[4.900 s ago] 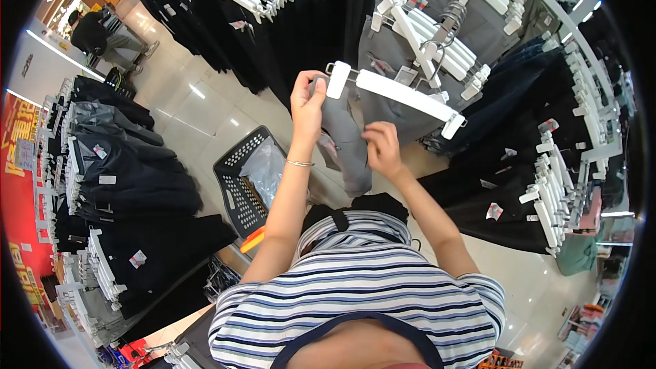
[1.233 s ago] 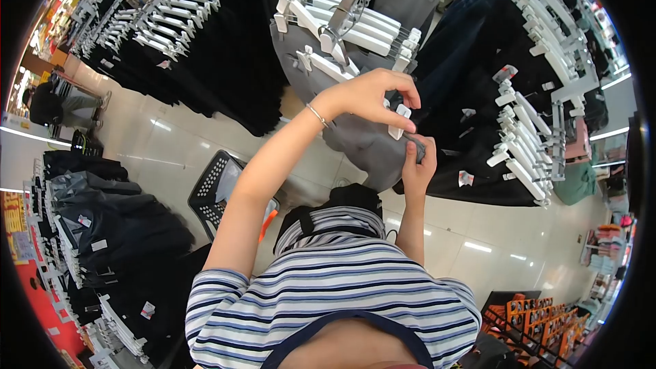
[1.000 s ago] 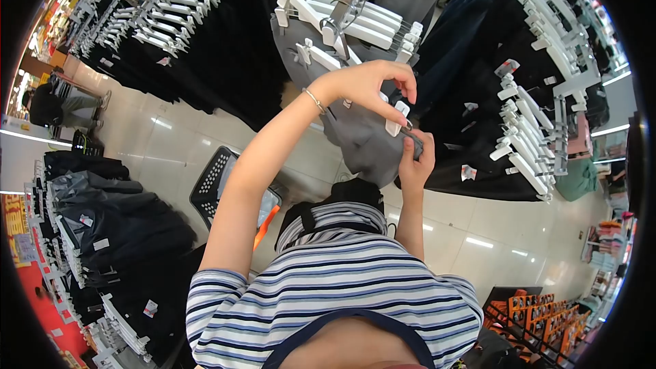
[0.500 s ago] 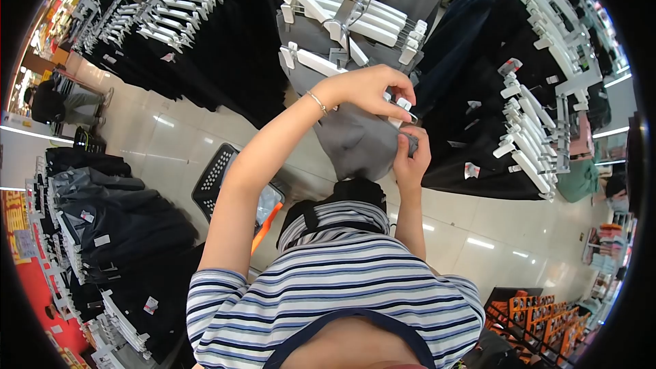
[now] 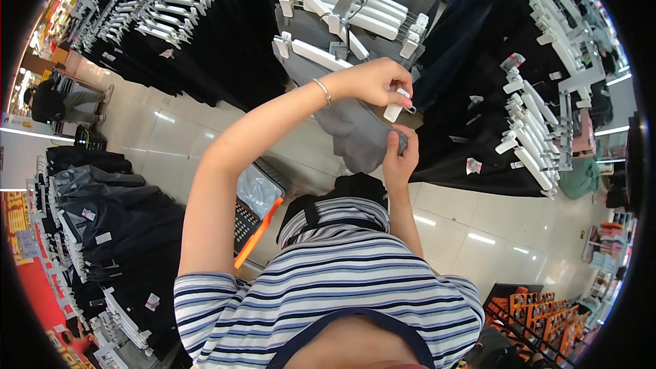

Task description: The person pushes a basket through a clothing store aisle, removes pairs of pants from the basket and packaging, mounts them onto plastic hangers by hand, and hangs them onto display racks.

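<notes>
A grey garment [image 5: 357, 138], probably trousers, hangs in front of me from a white clip hanger [image 5: 318, 53] on the rack. My left hand [image 5: 372, 83], with a bracelet at the wrist, reaches across and pinches the white hanger clip [image 5: 393, 113] at the hanger's right end. Just below it, my right hand [image 5: 402, 156] grips the upper corner of the grey cloth between thumb and fingers. A small gap shows between clip and cloth. The hanger's middle is partly hidden behind my left hand and forearm.
More white hangers [image 5: 372, 17] with grey garments crowd the rack ahead. Dark trousers hang on racks at right [image 5: 471, 143] and left [image 5: 225, 61]. A black shopping basket [image 5: 246, 225] with an orange handle [image 5: 258, 234] stands by my left side. A person [image 5: 51, 102] is far left.
The white clip has come away from the cloth corner, and my left hand has tilted it. My right hand has moved slightly left with the cloth. More of the basket shows.
</notes>
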{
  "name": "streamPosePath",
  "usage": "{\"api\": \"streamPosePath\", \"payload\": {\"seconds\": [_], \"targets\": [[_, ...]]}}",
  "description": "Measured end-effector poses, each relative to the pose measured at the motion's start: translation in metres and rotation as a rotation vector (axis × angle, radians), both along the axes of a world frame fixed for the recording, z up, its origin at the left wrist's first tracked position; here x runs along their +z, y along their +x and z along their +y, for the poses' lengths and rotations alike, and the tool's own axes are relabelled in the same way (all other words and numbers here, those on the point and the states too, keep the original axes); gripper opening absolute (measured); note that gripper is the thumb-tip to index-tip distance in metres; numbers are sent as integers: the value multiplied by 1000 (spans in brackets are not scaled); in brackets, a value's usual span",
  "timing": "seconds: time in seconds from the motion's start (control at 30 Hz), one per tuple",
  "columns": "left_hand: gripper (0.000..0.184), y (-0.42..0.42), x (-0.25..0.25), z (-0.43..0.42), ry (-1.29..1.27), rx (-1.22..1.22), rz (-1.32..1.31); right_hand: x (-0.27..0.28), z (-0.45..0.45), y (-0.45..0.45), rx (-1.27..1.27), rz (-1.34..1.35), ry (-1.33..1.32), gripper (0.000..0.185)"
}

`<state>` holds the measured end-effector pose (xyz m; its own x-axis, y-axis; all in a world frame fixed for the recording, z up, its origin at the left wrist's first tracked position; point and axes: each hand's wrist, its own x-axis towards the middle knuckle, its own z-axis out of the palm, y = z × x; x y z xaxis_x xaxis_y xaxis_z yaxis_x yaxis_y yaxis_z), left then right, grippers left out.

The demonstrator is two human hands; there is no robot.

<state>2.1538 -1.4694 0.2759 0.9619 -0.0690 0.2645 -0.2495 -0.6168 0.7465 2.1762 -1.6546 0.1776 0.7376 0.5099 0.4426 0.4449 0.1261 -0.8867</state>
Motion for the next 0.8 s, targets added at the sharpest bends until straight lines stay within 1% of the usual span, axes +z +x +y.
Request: {"api": "streamPosePath", "payload": {"seconds": [0.03,0.17,0.23,0.33,0.43,0.53,0.63,0.73,0.8], "targets": [[25,0,2,0,-1,3,5,1,1,0,-36,1,7,13],[26,1,4,-1,12,17,39,-2,6,3,-54,39,27,13],[26,3,-1,1,-4,21,16,7,9,4,-60,9,18,13],[25,1,-3,4,14,30,20,14,15,4,-32,49,21,13],[24,4,-5,4,25,53,28,7,15,10,-42,10,23,12],[23,5,-4,4,17,60,39,0,12,10,-30,49,-12,11],[26,5,-5,3,-4,72,41,-4,15,9,-20,15,50,10],[27,4,-5,2,-11,73,50,-11,12,8,33,64,20,13],[27,3,-4,0,-22,66,61,-12,9,6,25,77,14,13]]}}
